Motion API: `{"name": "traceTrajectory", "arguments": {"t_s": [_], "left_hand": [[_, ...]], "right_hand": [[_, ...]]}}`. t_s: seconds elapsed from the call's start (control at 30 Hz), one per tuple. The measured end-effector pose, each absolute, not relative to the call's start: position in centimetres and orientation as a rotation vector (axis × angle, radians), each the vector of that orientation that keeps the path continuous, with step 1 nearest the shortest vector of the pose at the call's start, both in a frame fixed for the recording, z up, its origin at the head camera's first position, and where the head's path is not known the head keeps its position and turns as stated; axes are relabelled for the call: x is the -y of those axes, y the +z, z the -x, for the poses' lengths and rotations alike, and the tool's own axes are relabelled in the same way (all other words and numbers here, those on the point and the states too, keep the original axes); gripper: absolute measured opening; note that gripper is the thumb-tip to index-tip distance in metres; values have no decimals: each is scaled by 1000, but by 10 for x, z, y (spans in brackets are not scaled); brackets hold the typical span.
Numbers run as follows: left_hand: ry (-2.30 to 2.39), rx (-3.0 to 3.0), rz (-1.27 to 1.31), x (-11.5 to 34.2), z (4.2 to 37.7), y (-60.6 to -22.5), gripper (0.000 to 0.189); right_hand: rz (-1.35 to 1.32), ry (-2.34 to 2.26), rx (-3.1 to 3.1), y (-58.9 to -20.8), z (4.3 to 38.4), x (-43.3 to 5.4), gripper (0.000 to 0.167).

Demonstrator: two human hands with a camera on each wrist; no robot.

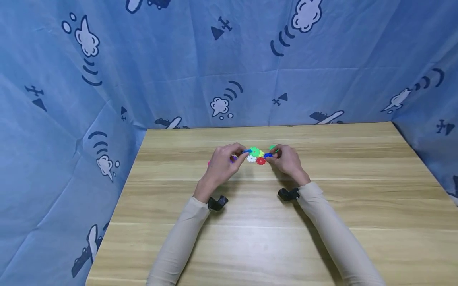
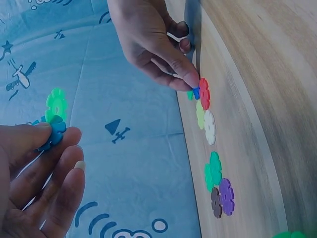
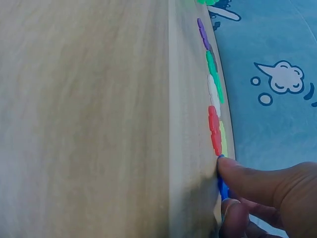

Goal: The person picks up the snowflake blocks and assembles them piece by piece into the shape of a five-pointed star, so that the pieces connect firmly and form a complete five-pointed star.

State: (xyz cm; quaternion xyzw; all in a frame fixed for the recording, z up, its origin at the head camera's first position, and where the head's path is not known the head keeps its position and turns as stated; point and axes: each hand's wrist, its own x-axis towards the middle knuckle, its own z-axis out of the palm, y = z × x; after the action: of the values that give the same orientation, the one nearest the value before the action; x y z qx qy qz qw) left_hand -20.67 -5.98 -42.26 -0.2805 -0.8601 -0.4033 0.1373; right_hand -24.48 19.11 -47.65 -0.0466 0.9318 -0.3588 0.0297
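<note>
In the head view my left hand (image 1: pixel 225 161) pinches a blue snowflake disc between thumb and finger. A light green snowflake disc (image 2: pixel 57 104) sticks up from that blue disc (image 2: pixel 58 130), the two touching, held above the table. My right hand (image 1: pixel 287 161) pinches a dark blue snowflake disc (image 3: pixel 222 184) at the table surface, beside a red disc (image 3: pixel 214 130). A yellow-green disc (image 2: pixel 200 114) and a white disc (image 2: pixel 210 128) lie close to the red one. The right fingers partly cover the dark blue disc.
Further along the wooden table (image 1: pixel 250 242) lie a green disc (image 2: pixel 214 167), a brown disc (image 2: pixel 216 203) and a purple disc (image 2: pixel 227 196). Another green disc (image 1: pixel 273 148) sits behind the right fingers. A blue patterned curtain (image 1: pixel 193 79) hangs behind the table and at its sides.
</note>
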Motion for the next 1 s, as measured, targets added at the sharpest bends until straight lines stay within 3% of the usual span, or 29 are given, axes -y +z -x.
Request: {"name": "traceTrajectory", "arguments": {"t_s": [0.63, 1.0], "left_hand": [[-1180, 2516, 788, 59, 205, -423, 13], [-1141, 2511, 808, 59, 206, -423, 12]], "right_hand": [[104, -1272, -2747, -472, 235, -196, 20], [60, -1433, -2620, -449, 217, -197, 33]]}}
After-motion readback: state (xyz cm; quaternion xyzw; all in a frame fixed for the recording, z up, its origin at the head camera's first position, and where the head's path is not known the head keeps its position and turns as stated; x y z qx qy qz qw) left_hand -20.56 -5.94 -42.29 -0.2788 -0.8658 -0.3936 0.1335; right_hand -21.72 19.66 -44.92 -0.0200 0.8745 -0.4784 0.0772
